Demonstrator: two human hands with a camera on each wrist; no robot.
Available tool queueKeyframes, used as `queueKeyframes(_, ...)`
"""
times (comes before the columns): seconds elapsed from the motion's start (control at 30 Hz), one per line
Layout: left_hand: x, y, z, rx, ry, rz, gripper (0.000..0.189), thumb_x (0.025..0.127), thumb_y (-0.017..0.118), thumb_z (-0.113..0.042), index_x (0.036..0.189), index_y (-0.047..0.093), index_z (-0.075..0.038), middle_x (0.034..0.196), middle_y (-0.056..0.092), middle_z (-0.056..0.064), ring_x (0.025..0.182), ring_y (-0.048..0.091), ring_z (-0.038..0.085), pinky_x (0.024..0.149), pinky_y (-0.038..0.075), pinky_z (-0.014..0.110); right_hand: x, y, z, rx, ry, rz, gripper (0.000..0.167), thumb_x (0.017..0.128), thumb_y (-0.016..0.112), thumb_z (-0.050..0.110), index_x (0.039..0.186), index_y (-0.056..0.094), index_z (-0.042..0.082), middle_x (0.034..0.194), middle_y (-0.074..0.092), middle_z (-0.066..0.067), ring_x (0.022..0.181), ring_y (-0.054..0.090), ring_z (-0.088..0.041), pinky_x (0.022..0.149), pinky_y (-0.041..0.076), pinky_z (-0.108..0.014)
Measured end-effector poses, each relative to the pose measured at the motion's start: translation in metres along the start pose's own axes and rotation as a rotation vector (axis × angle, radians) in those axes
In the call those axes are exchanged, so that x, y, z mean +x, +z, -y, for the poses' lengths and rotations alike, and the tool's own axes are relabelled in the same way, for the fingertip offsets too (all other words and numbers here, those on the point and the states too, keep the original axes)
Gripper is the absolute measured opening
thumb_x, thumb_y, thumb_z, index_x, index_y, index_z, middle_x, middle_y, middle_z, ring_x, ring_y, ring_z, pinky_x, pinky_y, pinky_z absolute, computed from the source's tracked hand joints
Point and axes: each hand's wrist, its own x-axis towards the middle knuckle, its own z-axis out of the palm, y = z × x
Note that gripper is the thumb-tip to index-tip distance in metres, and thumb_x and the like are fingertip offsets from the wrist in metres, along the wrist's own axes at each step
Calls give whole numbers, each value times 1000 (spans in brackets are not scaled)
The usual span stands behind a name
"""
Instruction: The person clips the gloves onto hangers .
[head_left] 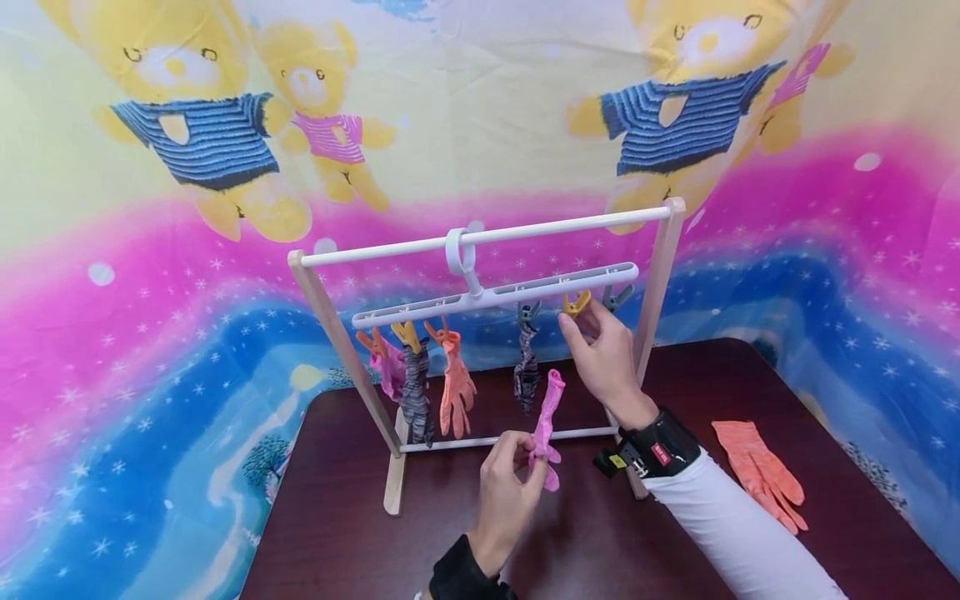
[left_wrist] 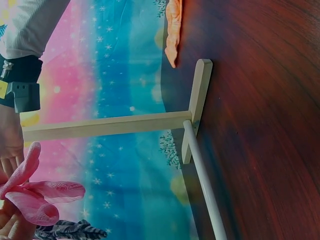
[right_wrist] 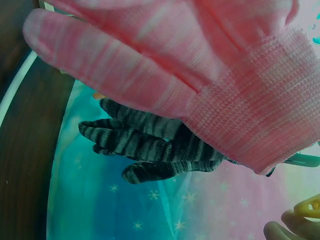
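My left hand point(head_left: 510, 483) pinches a pink knit glove point(head_left: 547, 417) by its finger end, the cuff pointing up. My right hand point(head_left: 606, 350) grips a yellow clothespin point(head_left: 576, 302) on the right half of a white hanger point(head_left: 555, 283). The pink glove point(right_wrist: 150, 75) fills much of the right wrist view, with right fingertips point(right_wrist: 295, 227) on the clothespin at lower right. A black-and-grey striped glove point(head_left: 527, 367) hangs from a grey-green clip point(head_left: 528, 312) left of my right hand. Another grey-green clip point(head_left: 618, 296) is at the hanger's right end.
On the hanger's left half hang a pink glove point(head_left: 387, 367), a striped glove point(head_left: 417, 396) and an orange glove point(head_left: 456, 387). A wooden stand point(head_left: 341, 350) with a white top bar point(head_left: 555, 227) carries the hanger. Another orange glove point(head_left: 759, 475) lies on the dark table point(head_left: 315, 533) at right.
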Motion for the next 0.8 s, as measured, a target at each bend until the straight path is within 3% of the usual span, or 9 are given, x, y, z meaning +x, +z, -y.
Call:
queueKeyframes(0.13, 2, 3, 0, -9, 9, 0, 24, 83, 75, 5, 94, 58, -8, 87, 62, 3, 78, 66, 6, 69, 57, 17, 4, 0, 1, -48, -7, -30, 39, 96, 69, 25, 124, 65, -3, 108, 76, -23, 95, 76, -34, 77, 61, -47)
queueKeyframes(0.3, 3, 5, 3, -9, -6, 17, 22, 84, 73, 5, 94, 58, -8, 87, 63, 4, 78, 65, 7, 69, 58, 18, 6, 0, 1, -89, -20, -35, 39, 95, 71, 25, 122, 68, -3, 105, 76, -23, 91, 77, -35, 76, 61, -51)
queueKeyframes(0.4, 4, 6, 5, -10, -11, 25, 21, 85, 73, 4, 94, 58, -8, 88, 62, 4, 79, 64, 7, 70, 58, 18, 7, -1, 3, -136, -31, -40, 36, 94, 72, 27, 116, 71, -1, 99, 78, -19, 83, 77, -31, 70, 61, -45)
queueKeyframes(0.57, 5, 8, 5, -7, -14, 28, 20, 86, 73, 3, 94, 58, -8, 87, 62, 3, 79, 64, 6, 70, 58, 18, 10, -1, 6, -229, -33, -64, 30, 91, 75, 32, 104, 76, 5, 89, 79, -13, 70, 71, -25, 53, 43, -30)
queueKeyframes(0.8, 6, 12, 8, 4, -6, 19, 19, 87, 73, 1, 94, 59, -9, 87, 61, 2, 79, 63, 6, 69, 57, 18, 11, -4, 6, -324, -42, -105, 35, 88, 77, 40, 92, 78, 5, 84, 79, -13, 64, 67, -27, 44, 34, -30)
